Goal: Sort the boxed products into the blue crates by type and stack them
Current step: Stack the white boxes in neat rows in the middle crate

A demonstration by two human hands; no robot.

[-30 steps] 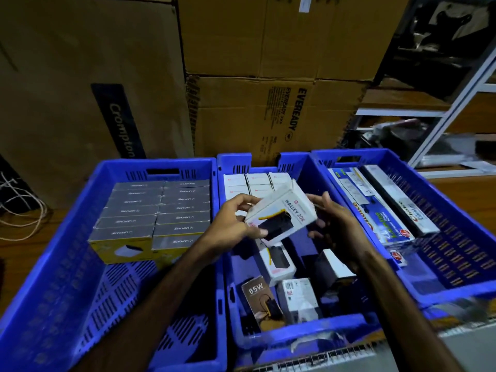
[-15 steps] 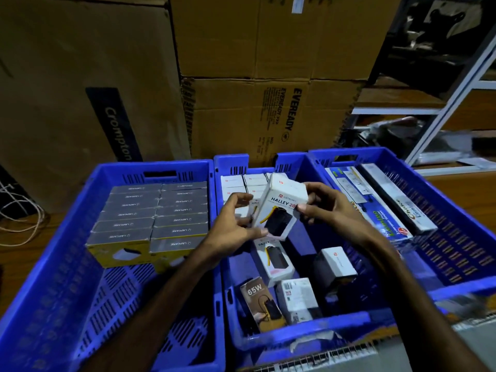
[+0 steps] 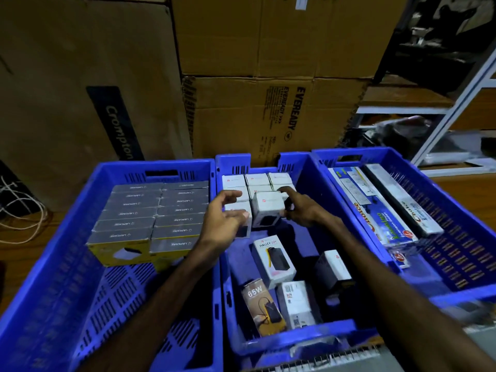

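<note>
Three blue crates stand side by side. In the middle crate (image 3: 295, 336), white boxes (image 3: 257, 181) are packed in rows at the far end. A white Halley box (image 3: 267, 208) stands upright at the front of those rows. My left hand (image 3: 225, 221) hovers at its left with fingers loosely spread, fingertips by the neighbouring box. My right hand (image 3: 303, 210) touches its right side, index finger stretched out. Loose in the crate's near half lie another Halley box (image 3: 272, 259), a brown 65W box (image 3: 259, 304), a white barcode box (image 3: 295, 302) and a dark box (image 3: 332, 267).
The left crate (image 3: 161, 167) holds rows of grey-topped yellow boxes (image 3: 161, 210) in its far half. Long printed boxes (image 3: 375, 205) lie in the right crate (image 3: 456, 210). Big cardboard cartons (image 3: 268, 116) stand behind, cables (image 3: 21, 210) at the left, a metal rack (image 3: 456, 108) at the right.
The Halley box I held tilted in both hands above the crate has been turned upright and set down at the front of the white rows. My left hand has loosened from it.
</note>
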